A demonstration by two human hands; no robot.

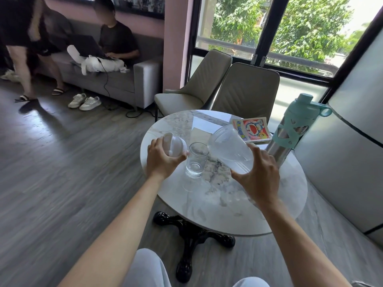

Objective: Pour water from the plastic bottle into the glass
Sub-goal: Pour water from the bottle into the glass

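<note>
right hand (260, 172): gripped the base end of the plastic bottle (230, 151), fingers (240, 177) spread and curled round its wide bottom; closed on it.
plastic bottle: clear, tilted on its side above the surface (228, 204), open end toward the far side, just right of the glass (196, 159). Mouth was not over the glass rim; no stream visible.
left hand (163, 158): wrapped around a white rounded cap (173, 146), likely the bottle's lid; fingers shut on it, held just left of the glass.
glass: upright on the marble surface between both hands, looked empty or nearly so, hard to tell.
handling: bottle seemed thin-walled, soft, partly filled, so water weight would shift as it tips; squeeze risk. Hold at the body, firm not tight. Glass fragile, light, easy to knock.
far side: comic book (251, 129) and teal-sleeved steel flask (290, 131) on the surface edge, well clear of the glass.
</note>
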